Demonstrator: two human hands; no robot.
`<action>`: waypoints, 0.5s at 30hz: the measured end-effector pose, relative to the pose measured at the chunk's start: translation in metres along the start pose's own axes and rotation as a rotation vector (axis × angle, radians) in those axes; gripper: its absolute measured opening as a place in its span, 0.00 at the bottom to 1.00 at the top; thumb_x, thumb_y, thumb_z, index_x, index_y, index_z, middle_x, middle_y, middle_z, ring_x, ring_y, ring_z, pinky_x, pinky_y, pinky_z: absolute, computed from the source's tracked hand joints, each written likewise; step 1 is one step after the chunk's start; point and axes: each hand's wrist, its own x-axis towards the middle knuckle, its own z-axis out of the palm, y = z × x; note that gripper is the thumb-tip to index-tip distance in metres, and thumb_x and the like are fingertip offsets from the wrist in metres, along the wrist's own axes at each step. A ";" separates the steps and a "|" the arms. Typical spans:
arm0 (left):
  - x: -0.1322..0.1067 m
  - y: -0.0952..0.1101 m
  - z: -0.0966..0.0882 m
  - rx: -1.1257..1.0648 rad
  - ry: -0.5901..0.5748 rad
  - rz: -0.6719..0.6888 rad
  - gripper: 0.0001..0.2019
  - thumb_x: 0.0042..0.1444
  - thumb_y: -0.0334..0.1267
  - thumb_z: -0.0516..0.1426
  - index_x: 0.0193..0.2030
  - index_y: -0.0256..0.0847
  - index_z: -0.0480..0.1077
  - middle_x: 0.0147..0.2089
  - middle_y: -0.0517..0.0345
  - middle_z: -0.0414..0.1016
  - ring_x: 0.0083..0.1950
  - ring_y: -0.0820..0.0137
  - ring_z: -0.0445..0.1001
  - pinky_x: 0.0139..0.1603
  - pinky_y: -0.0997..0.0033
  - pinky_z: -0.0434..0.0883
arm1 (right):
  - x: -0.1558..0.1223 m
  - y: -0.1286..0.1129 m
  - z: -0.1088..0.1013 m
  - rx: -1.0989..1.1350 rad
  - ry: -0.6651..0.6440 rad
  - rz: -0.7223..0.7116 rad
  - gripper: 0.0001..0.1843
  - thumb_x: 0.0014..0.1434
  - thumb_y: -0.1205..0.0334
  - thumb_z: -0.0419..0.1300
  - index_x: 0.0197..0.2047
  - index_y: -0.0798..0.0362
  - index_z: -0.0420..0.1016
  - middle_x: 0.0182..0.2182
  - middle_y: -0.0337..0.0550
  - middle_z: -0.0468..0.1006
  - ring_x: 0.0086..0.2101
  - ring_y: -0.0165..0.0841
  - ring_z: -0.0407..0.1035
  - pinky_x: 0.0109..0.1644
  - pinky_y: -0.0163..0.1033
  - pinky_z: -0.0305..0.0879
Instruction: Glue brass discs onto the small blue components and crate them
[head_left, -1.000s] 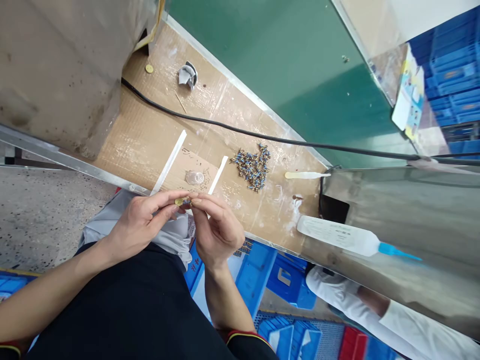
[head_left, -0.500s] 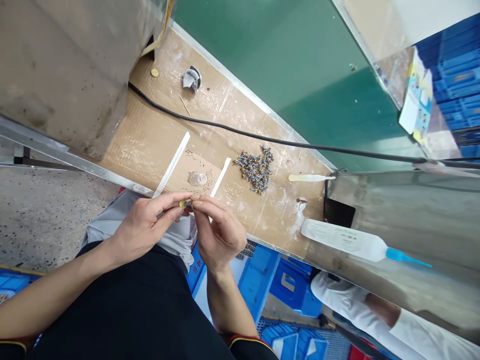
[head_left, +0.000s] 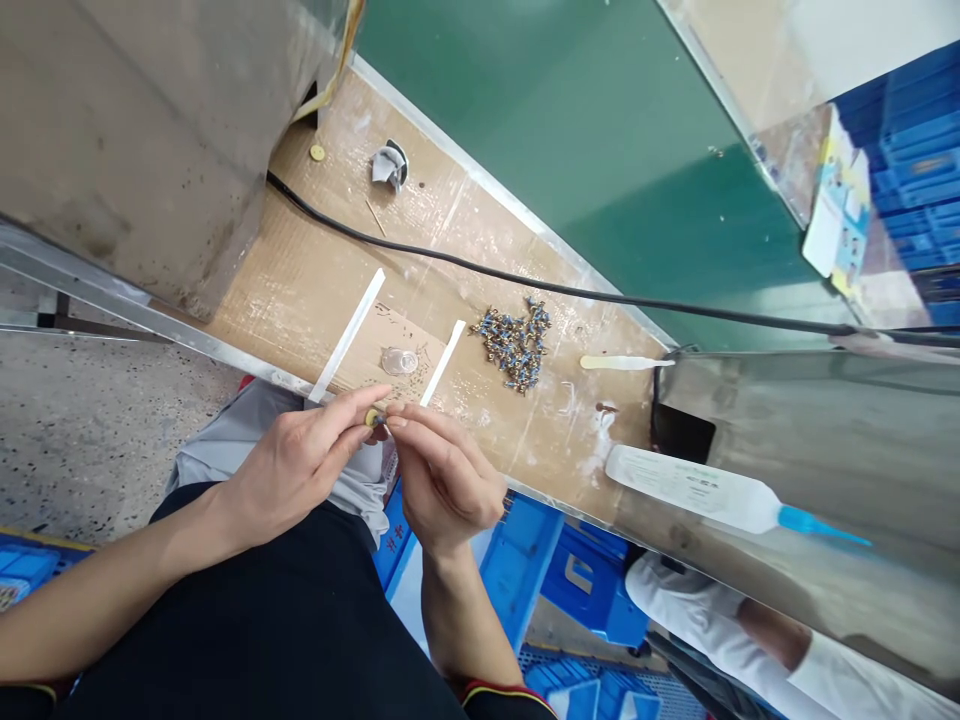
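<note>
My left hand (head_left: 300, 465) and my right hand (head_left: 442, 475) meet fingertip to fingertip at the near edge of a cardboard-covered bench (head_left: 300, 270). Both pinch one small brass and blue part (head_left: 373, 416) between thumb and forefinger. Just beyond my fingers lies a small clear round dish (head_left: 398, 361) between two white strips (head_left: 346, 335). A pile of several similar brass and blue parts (head_left: 514, 340) lies on the cardboard further right.
A black cable (head_left: 480, 268) crosses the bench. A white squeeze bottle with a blue nozzle (head_left: 705, 490) lies on a metal housing at right, near a wooden stick (head_left: 622, 362). Blue crates (head_left: 577, 570) stand below. Another person's white sleeve (head_left: 705, 610) shows at lower right.
My hands stay pinched together on the small part; my fingers have shifted slightly around it. The view has drifted a little, so the bench appears slightly shifted.
</note>
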 end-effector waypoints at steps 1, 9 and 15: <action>-0.001 0.002 0.000 0.046 0.004 0.035 0.20 0.86 0.37 0.56 0.79 0.44 0.73 0.64 0.54 0.90 0.60 0.66 0.92 0.65 0.68 0.87 | -0.001 0.000 -0.001 -0.002 0.000 -0.012 0.24 0.73 0.76 0.71 0.64 0.41 0.89 0.52 0.44 0.93 0.46 0.41 0.92 0.51 0.46 0.93; -0.006 0.007 0.002 0.237 0.029 0.204 0.24 0.85 0.30 0.54 0.83 0.45 0.66 0.66 0.50 0.89 0.62 0.65 0.92 0.64 0.69 0.88 | -0.008 -0.003 -0.006 -0.034 -0.028 -0.069 0.30 0.72 0.78 0.72 0.69 0.41 0.86 0.54 0.45 0.93 0.48 0.43 0.92 0.47 0.46 0.94; -0.009 0.009 0.004 0.279 0.025 0.248 0.28 0.83 0.25 0.55 0.84 0.41 0.61 0.68 0.46 0.88 0.63 0.66 0.91 0.67 0.73 0.85 | -0.013 -0.002 -0.009 -0.052 -0.028 -0.116 0.32 0.72 0.78 0.71 0.73 0.43 0.84 0.57 0.47 0.92 0.49 0.45 0.92 0.48 0.49 0.95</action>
